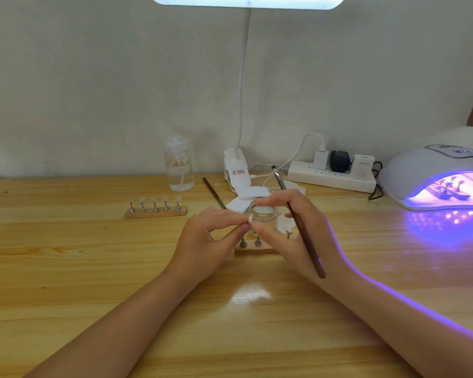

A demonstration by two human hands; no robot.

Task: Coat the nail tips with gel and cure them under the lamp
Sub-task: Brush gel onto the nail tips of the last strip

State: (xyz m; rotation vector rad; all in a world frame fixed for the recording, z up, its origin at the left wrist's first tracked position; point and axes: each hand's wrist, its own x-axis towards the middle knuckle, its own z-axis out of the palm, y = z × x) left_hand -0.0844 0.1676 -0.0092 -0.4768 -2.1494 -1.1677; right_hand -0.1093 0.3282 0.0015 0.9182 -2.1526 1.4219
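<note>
Clear nail tip [248,219] pinched between thumb and forefinger of the left hand [212,236], held right at the rim of the small glass gel jar [263,215], mid-table. Other left fingers curled under. Right hand [290,230] close opposite, thumb and forefinger arched around the jar, forefinger tip over its rim, thumb tip low at its front; whether touching the glass, cannot tell. Brown-handled brush [298,222] tucked in the right hand, handle slanting down across the wrist, metal ferrule poking up behind the fingers.

Just below the hands, a wooden stand [253,250] with metal pegs, partly hidden by the fingers. White cotton pads [246,197] right behind the jar. Second brush [213,192] lying loose on the wooden table [93,268], left of the pads.

Further left, another wooden holder [155,211] carrying five clear tips on pegs, all upright in a row. Clear pump bottle [178,164] behind that, near the wall.

Far right, curing lamp [434,178] glowing violet, a stand of tips inside, purple spill across the tabletop and the right forearm. Power strip [331,175] against the wall, clip-on desk lamp [236,170] beside it, lit head overhead.
</note>
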